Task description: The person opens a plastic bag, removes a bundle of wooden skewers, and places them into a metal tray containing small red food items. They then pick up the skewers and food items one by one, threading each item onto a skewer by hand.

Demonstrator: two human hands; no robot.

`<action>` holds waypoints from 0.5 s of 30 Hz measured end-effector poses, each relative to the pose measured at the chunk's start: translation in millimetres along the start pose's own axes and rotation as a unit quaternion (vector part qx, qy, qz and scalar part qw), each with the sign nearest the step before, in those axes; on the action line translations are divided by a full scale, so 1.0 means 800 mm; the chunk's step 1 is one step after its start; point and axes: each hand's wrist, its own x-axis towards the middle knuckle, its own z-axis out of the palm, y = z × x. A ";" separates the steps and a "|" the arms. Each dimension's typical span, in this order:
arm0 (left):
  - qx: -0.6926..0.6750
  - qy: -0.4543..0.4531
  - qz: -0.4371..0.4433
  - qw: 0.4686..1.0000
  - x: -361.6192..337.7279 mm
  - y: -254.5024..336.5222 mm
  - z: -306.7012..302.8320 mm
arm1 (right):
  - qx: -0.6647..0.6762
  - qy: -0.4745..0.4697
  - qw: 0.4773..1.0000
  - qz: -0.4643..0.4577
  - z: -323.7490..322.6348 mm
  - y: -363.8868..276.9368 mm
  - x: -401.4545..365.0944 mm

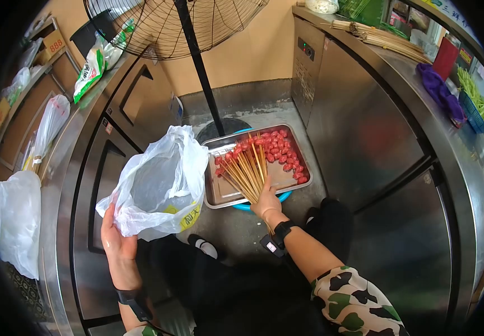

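My left hand [119, 243] grips the rim of a white translucent plastic bag [163, 179], whose mouth gapes open toward me. Yellow print shows on the bag's lower side. My right hand [268, 203] is closed around a fanned bundle of wooden skewers [246, 172]. Red round pieces [280, 147] sit around the skewers' far ends and along the right side of a rectangular metal tray [304, 183]. The skewers lean over this tray. Beneath it, a blue rim [243, 207] peeks out. The bag's right edge is close beside the tray.
A black fan stand [200, 70] rises behind the tray. Steel cabinets stand left [99, 185] and right [387, 157]. On the right counter are more skewers [385, 40], a purple cloth [439, 92] and a blue basket [473, 112]. Plastic bags [17, 221] hang at left.
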 end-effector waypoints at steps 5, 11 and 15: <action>-0.022 -0.018 -0.015 0.999 0.014 -0.009 0.001 | 0.037 0.018 0.999 -0.011 0.000 0.004 -0.009; -0.017 -0.003 -0.012 1.000 0.026 -0.005 -0.001 | 0.203 0.083 0.966 -0.137 0.007 0.043 0.021; -0.009 -0.016 -0.025 1.000 0.036 -0.008 0.000 | 0.375 0.067 0.903 -0.197 -0.006 0.067 0.027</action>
